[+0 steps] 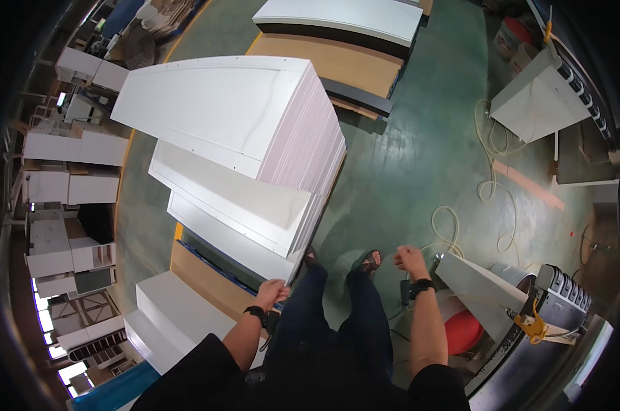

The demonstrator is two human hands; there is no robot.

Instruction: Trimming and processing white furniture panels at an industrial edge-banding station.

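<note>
My left hand (273, 293) hangs with its fingers curled in, close to the near corner of a stack of white panels (234, 205), and nothing shows in it. I cannot see a gap between hand and stack well enough to tell whether they touch. Over the green floor, my right hand (410, 262) is closed in a loose fist, with no object visible in it. A tall pile of white panels with pinkish edges (296, 130) rises behind the lower stack. Dark bands with small boxes sit on both wrists.
More white panels (162, 312) lie at the lower left; another stack (344, 20) stands at the far end. To the right are a white-sided bench (529, 96), a coiled pale hose (488, 185), a red bucket (460, 329), and a yellow clamp-like tool (531, 327).
</note>
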